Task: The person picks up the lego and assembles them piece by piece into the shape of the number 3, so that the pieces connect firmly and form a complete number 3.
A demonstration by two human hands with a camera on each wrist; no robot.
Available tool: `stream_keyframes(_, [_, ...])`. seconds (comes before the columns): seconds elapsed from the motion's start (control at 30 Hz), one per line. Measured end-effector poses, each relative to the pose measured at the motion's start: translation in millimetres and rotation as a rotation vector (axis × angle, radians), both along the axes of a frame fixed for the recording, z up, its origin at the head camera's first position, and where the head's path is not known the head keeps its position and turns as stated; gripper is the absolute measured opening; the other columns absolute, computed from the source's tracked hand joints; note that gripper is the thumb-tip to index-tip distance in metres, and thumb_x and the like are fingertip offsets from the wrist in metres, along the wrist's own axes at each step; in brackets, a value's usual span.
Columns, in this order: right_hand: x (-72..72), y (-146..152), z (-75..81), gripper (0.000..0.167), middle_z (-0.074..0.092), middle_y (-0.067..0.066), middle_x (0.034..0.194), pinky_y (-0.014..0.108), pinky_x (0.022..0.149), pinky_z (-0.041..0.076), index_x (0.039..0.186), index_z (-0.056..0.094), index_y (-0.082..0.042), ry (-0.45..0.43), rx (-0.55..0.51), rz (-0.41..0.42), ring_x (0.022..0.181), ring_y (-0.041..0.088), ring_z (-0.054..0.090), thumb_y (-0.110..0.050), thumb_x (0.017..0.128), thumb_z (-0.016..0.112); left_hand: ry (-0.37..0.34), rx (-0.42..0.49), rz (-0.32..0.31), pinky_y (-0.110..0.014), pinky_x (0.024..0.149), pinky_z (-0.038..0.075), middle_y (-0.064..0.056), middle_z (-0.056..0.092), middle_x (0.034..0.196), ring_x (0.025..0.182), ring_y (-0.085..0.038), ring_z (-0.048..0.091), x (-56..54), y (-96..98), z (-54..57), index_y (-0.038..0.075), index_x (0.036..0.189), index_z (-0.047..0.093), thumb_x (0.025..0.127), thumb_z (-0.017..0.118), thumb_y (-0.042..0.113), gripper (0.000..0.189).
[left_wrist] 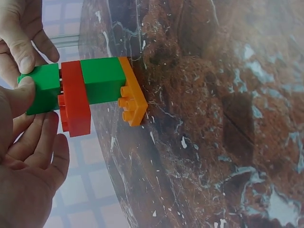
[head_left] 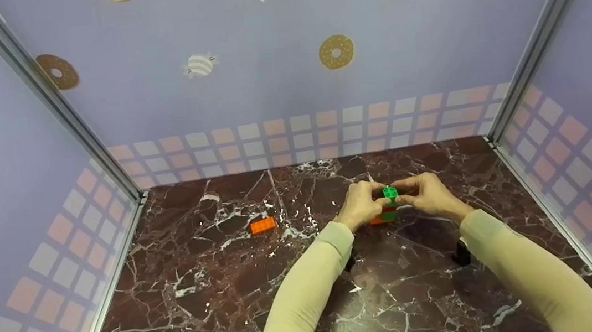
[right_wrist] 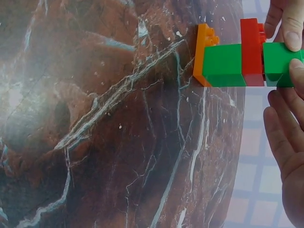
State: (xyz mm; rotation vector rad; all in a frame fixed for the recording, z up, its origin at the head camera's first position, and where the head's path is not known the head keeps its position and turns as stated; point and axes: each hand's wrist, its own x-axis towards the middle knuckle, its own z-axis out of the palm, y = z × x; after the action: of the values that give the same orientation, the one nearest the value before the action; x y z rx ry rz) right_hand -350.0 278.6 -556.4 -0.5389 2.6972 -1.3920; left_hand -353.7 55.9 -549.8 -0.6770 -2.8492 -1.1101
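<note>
A small tower of toy building bricks stands on the marbled table. At its foot is a flat orange brick (left_wrist: 135,92), with a green brick (left_wrist: 103,80) above it and a longer red brick (left_wrist: 77,99) over that, overhanging one side. The upper green brick (head_left: 390,193) sits at the top; a narrow gap with red studs shows beneath it in the left wrist view. From the left, my left hand (head_left: 360,204) pinches this top brick between thumb and fingers. My right hand (head_left: 432,198) pinches it from the opposite side, thumbs close together.
A loose orange brick (head_left: 262,225) lies on the table to the left of the tower. Patterned panels (head_left: 277,96) with metal corner posts enclose the back and both sides. A small black object (head_left: 461,254) shows beside the right forearm.
</note>
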Motion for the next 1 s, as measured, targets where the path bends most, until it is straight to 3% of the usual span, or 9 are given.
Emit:
stream_keyframes(0.17, [1.3,-4,-8.3,0.039,0.078,0.031,0.134,0.029,0.082,0.070,0.139,0.076,0.006,0.089,0.027,-0.021,0.106,0.043,0.084,0.001,0.100,0.080,0.060,-0.064,-0.019,-0.031,0.096,0.067,-0.001,0.088,0.120,0.109,-0.019,0.084,0.1,-0.7,-3.4,0.015,0.131,0.084,0.105,0.080,0.022,0.027])
stream_keyframes(0.33, [3.3,-6,-11.8,0.039,0.078,0.032,0.134,0.031,0.083,0.070,0.138,0.076,0.007,0.123,0.035,-0.028,0.107,0.044,0.084,0.002,0.100,0.081,0.118,-0.125,-0.008,-0.033,0.090,0.066,0.000,0.088,0.111,0.098,-0.019,0.082,0.9,1.4,-7.3,0.017,0.124,0.086,0.103,0.081,0.021,0.022])
stream_keyframes(0.5, [3.4,-2,-8.3,0.042,0.076,0.031,0.138,0.032,0.085,0.070,0.142,0.073,0.006,0.052,0.011,-0.027,0.111,0.043,0.084,-0.001,0.101,0.080,0.111,-0.129,0.010,-0.033,0.088,0.065,0.000,0.088,0.109,0.094,-0.019,0.080,2.3,6.3,-6.4,0.017,0.124,0.085,0.103,0.080,0.022,0.022])
stream_keyframes(0.67, [0.6,0,-10.2,0.046,0.073,0.033,0.144,0.041,0.093,0.070,0.148,0.069,0.007,-0.033,-0.065,-0.025,0.116,0.038,0.083,-0.004,0.104,0.078,0.082,-0.121,0.017,-0.031,0.089,0.065,0.000,0.088,0.113,0.097,-0.018,0.081,2.5,7.1,-4.5,0.018,0.126,0.085,0.105,0.079,0.022,0.023])
stream_keyframes(0.8, [0.7,0,-10.9,0.044,0.073,0.034,0.142,0.048,0.095,0.069,0.146,0.070,0.008,-0.038,-0.106,-0.019,0.118,0.041,0.081,-0.004,0.104,0.078,0.075,-0.124,0.020,-0.031,0.091,0.065,0.001,0.088,0.115,0.100,-0.019,0.082,2.8,7.1,-3.0,0.019,0.128,0.085,0.105,0.079,0.023,0.024])
stream_keyframes(1.0, [0.7,-1,-10.2,0.044,0.074,0.034,0.139,0.044,0.092,0.070,0.144,0.071,0.009,-0.017,-0.086,-0.013,0.118,0.046,0.080,-0.004,0.103,0.080,0.068,-0.110,-0.010,-0.032,0.095,0.065,-0.001,0.087,0.120,0.104,-0.020,0.082,2.2,4.6,-2.1,0.017,0.132,0.083,0.107,0.078,0.022,0.026])
